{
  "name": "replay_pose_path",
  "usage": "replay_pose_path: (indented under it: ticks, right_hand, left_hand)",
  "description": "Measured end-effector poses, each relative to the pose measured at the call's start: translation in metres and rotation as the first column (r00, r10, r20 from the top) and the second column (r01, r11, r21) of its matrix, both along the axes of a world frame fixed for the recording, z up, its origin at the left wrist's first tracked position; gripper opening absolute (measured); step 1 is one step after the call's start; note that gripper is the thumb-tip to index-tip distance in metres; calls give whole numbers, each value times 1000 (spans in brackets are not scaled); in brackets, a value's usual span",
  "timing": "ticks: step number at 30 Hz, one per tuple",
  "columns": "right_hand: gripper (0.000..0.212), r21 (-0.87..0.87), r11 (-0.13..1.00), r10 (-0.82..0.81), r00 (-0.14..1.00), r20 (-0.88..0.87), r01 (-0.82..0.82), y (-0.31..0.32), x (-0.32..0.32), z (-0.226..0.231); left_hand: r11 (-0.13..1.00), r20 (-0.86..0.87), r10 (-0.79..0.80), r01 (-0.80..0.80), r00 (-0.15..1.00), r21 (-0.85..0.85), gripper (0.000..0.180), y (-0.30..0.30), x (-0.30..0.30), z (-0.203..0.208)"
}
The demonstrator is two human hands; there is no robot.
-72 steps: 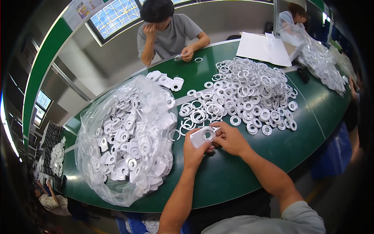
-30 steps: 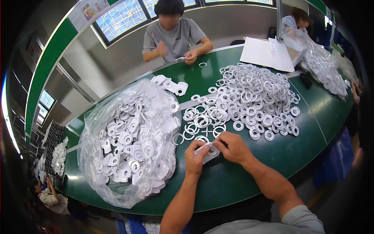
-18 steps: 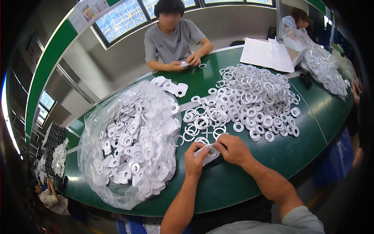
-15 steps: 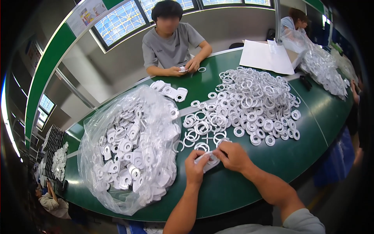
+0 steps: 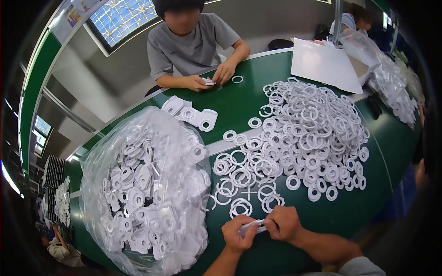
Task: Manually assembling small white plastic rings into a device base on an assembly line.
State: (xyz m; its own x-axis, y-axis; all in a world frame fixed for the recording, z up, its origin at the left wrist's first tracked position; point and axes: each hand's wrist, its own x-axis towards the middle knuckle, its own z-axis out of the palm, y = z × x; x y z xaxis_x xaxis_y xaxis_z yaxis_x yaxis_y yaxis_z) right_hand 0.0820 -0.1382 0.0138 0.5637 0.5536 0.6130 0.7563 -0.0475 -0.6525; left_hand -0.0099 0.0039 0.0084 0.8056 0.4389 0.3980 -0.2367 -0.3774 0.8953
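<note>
My left hand [image 5: 237, 233] grips a white plastic part [image 5: 251, 228] between thumb and fingers near the table's front edge. The fingers of my right hand [image 5: 284, 223] are closed on the part's right end, hiding some of it. It is tilted so that mostly its edge shows. Just beyond my hands lie loose white rings [image 5: 241, 208]. Farther right spreads a large heap of white rings and washers [image 5: 317, 124]. To the left, a clear plastic bag [image 5: 99, 184] holds many white plate-like parts with round holes [image 5: 136, 198].
Across the green table [image 5: 331, 221] sits a co-worker [image 5: 186, 46] with a white part in both hands. Several white plates [image 5: 189, 114] lie beyond the bag. White cardboard [image 5: 322, 64] rests at the back right, near another plastic bag [image 5: 391, 83] and a dark object [image 5: 374, 106].
My view has shifted, so the bag and heap appear larger and lower. The part between my hands has turned from showing its flat face to mostly its edge.
</note>
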Motion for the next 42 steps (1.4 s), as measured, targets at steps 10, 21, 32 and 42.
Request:
replay_pose_path:
  ticks: [10, 21, 32, 42]
  right_hand:
    - [15, 10, 1000, 26, 998, -59, -25, 0, 1, -4]
    - [16, -14, 1000, 13, 999, -48, -13, -1, 1, -1]
    - [17, -20, 1000, 10, 998, -64, -12, 0, 2, -4]
    - [14, 0, 1000, -30, 999, -10, 30, -2, -3, 1]
  left_hand:
    - [999, -8, -32, 32, 999, -2, 7, 0, 2, 3]
    - [999, -12, -38, 38, 999, -6, 9, 0, 2, 6]
    - [999, -13, -38, 38, 999, -9, 10, 1, 3, 4]
    - [999, 15, -32, 32, 999, 19, 8, -3, 0, 3]
